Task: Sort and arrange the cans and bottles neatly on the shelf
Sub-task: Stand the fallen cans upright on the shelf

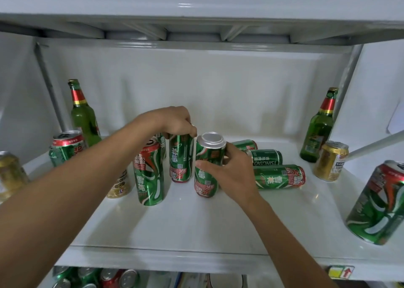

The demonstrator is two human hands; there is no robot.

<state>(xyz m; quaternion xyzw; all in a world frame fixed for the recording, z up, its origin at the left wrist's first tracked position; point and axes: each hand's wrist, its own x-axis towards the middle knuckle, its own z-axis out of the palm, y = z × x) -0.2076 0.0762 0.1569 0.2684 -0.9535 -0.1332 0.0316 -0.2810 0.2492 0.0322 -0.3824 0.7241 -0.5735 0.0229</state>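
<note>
Your left hand [177, 121] has its fingers [189, 132] clamped over the top of an upright green can [181, 158] mid-shelf [196, 226], your right hand [234, 174] grips the inverted green can [206, 167] beside it, with three cans [277, 177] lying toppled toward the right edge.

Your white shelf [196, 228] carries green cans [149, 178] swirled white with red bands, gold cans [331, 160] at three and nine o'clock, and green bottles [84, 112] with red-and-gold necks.
</note>
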